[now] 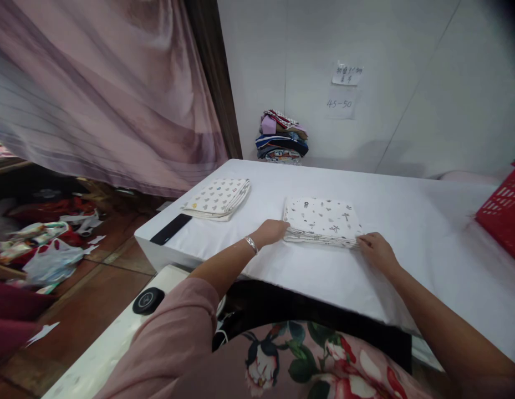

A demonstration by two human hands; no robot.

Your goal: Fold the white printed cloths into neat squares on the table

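A white cloth printed with small dark motifs (324, 215) lies folded into a rectangle on the white-covered table (257, 260). At its near left corner, my left hand (272, 231), with a silver bracelet at the wrist, pinches the edge. The near right corner is between the closed fingers of my right hand (377, 250). Several layers show along the front fold between the two hands. To the left, apart from both hands, rests another folded cloth with grey and yellow motifs (219, 197).
A black phone-like slab (171, 229) lies at the table's left edge. Folded fabrics (281, 138) are stacked at the back by the wall. A red plastic basket (503, 213) stands at the right. A pink curtain (128, 83) hangs on the left, with plastic bags (53, 260) below.
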